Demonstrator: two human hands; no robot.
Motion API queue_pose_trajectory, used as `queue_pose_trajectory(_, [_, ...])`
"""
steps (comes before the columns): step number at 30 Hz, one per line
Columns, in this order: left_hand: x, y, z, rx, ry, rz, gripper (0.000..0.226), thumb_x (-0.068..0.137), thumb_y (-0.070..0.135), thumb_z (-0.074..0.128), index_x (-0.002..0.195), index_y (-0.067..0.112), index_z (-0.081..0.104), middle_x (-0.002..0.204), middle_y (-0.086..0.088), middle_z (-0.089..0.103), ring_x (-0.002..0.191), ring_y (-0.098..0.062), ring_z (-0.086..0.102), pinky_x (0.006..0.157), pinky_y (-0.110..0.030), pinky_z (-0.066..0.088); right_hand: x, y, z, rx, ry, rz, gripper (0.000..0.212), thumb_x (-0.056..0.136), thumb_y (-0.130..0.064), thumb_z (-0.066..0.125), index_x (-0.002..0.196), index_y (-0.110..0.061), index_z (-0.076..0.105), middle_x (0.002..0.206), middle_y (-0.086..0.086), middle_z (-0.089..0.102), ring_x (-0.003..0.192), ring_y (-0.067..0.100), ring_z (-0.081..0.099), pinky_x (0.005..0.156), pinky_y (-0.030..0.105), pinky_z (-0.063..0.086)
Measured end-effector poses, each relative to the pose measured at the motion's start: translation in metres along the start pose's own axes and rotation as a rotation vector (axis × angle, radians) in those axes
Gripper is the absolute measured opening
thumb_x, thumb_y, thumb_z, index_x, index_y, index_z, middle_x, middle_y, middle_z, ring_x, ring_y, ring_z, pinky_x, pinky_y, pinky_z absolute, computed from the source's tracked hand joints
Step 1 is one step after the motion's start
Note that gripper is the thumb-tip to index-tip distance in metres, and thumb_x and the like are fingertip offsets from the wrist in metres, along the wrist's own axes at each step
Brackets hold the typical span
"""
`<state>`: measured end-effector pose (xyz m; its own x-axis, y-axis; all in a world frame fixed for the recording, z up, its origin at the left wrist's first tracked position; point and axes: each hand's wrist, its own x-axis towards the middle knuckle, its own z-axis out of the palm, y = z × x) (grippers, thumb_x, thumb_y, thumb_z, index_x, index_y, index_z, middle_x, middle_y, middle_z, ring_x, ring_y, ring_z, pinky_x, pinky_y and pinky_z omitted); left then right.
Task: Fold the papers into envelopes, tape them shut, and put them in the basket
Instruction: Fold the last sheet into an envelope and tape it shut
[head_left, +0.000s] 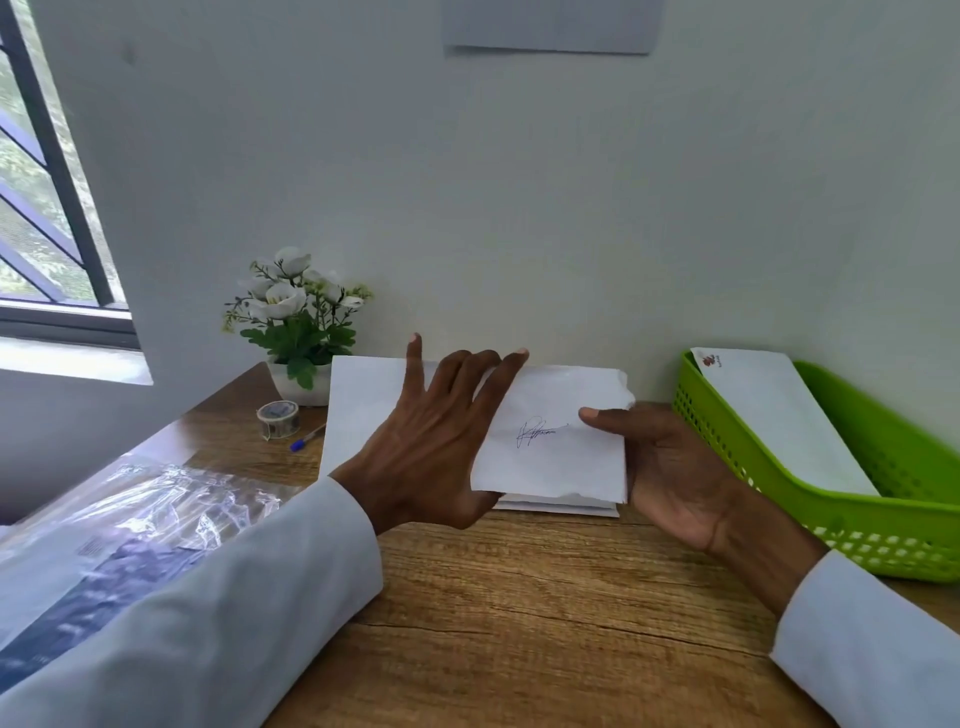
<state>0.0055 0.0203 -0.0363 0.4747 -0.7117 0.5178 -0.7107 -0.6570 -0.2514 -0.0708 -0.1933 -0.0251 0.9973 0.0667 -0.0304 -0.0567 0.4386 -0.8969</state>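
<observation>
— Wood-grain table (519, 597) against a pale wall, with a window at the far left: is that where you're sitting?

— Yes. You've got a folded white paper (556, 436) lifted between both hands at the middle, a small blue scribble on its facing side. Beneath it lies a stack of white sheets (358, 410), spreading out to the left.

— What are your hands doing?

— Your left hand (431, 447) has its fingers spread and mostly straight over the paper's left edge, thumb under the near corner. Your right hand (670, 467) cups the right edge, palm turned up, thumb pinching down on the front face.

— And the basket?

— You'll find the green basket (841, 540) at the right, near the wall, with one white envelope (779, 415) lying in it, a red mark at its far corner.

— Anything else nearby?

— A tape roll (279, 415) and a blue-capped pen (307, 437) sit far left, just beside a potted white flower (296, 322). Crinkled clear plastic wrap (156, 509) lies near left, partly under your white sleeve (218, 613).
</observation>
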Motion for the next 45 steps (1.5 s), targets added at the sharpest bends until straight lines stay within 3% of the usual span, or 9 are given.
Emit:
queue_pose_trajectory(6, [-0.004,-0.005,0.002,-0.047,-0.005,0.059,0.127,0.061,0.09,0.046,0.153,0.012,0.008,0.151,-0.011,0.027,0.139,-0.03,0.027,0.111,-0.069,0.004,0.001,0.001,-0.002,0.035,-0.002,0.095,0.045,0.086,-0.007,0.056,0.131,-0.001,0.058,0.126,0.02,0.066,0.119,0.035,0.062,0.099,0.05,0.051])
queue_pose_trajectory(9, [-0.006,-0.005,0.002,-0.057,-0.017,0.057,0.135,0.054,0.097,0.043,0.153,0.012,0.008,0.154,-0.009,0.024,0.142,-0.03,0.024,0.111,-0.07,0.005,-0.002,-0.002,-0.003,0.026,0.02,0.082,0.041,0.082,-0.009,0.058,0.122,0.001,0.065,0.118,0.019,0.07,0.101,0.03,0.071,0.085,0.041,0.059])
queue_pose_trajectory(18, [-0.009,-0.027,0.001,-0.065,0.021,-0.004,0.115,0.064,0.078,0.057,0.152,0.015,0.015,0.14,-0.005,0.041,0.129,-0.023,0.038,0.112,-0.069,0.01,0.01,-0.009,-0.011,-0.042,-0.027,-0.067,0.038,0.085,-0.013,0.059,0.119,0.002,0.066,0.117,0.018,0.069,0.1,0.027,0.069,0.086,0.037,0.058])
queue_pose_trajectory(22, [-0.016,-0.054,0.003,-0.053,-0.042,-0.045,0.116,0.062,0.078,0.059,0.15,0.016,0.017,0.14,-0.007,0.04,0.129,-0.026,0.039,0.109,-0.069,0.019,0.021,-0.003,-0.023,-0.337,0.212,-0.216,0.015,0.092,-0.013,0.059,0.097,-0.006,0.071,0.09,0.017,0.074,0.082,0.03,0.07,0.077,0.038,0.06])
queue_pose_trajectory(25, [-0.023,-0.072,0.006,-0.093,-0.084,-0.074,0.116,0.061,0.077,0.063,0.149,0.018,0.017,0.142,-0.006,0.036,0.129,-0.027,0.038,0.11,-0.067,0.02,0.028,0.012,-0.028,-0.988,0.296,-0.285,0.008,0.091,-0.023,0.067,0.092,-0.021,0.075,0.092,0.001,0.078,0.091,0.02,0.072,0.086,0.037,0.057])
queue_pose_trajectory(29, [-0.03,-0.083,0.011,-0.138,-0.108,-0.09,0.114,0.061,0.077,0.065,0.148,0.021,0.019,0.141,-0.003,0.035,0.128,-0.025,0.037,0.112,-0.063,0.02,0.035,0.022,-0.016,-1.612,0.112,-0.266,0.047,0.086,-0.051,0.066,0.124,-0.024,0.066,0.129,-0.009,0.065,0.115,0.011,0.06,0.085,0.021,0.041])
queue_pose_trajectory(36, [-0.036,-0.086,0.02,-0.192,-0.147,-0.091,0.112,0.062,0.076,0.065,0.148,0.022,0.019,0.142,-0.001,0.033,0.13,-0.021,0.032,0.113,-0.065,0.015,0.053,0.028,-0.017,-1.767,-0.076,-0.139,0.083,0.071,-0.082,0.054,0.138,-0.034,0.051,0.144,-0.012,0.052,0.127,0.011,0.05,0.101,0.032,0.044])
queue_pose_trajectory(40, [-0.037,-0.086,0.025,-0.196,-0.163,-0.086,0.112,0.061,0.079,0.064,0.148,0.024,0.018,0.141,0.0,0.032,0.129,-0.019,0.032,0.112,-0.063,0.018,0.057,0.016,-0.008,-1.891,-0.113,-0.046,0.081,0.073,-0.076,0.061,0.141,-0.033,0.047,0.142,-0.011,0.054,0.123,0.014,0.053,0.083,0.024,0.037])
queue_pose_trajectory(45, [-0.035,-0.084,0.026,-0.201,-0.157,-0.076,0.114,0.06,0.079,0.064,0.148,0.023,0.018,0.143,-0.001,0.031,0.132,-0.02,0.031,0.115,-0.063,0.012,0.069,0.008,-0.011,-1.744,-0.169,0.143,0.1,0.056,-0.077,0.074,0.14,-0.034,0.043,0.138,-0.011,0.055,0.119,0.013,0.055,0.1,0.034,0.047])
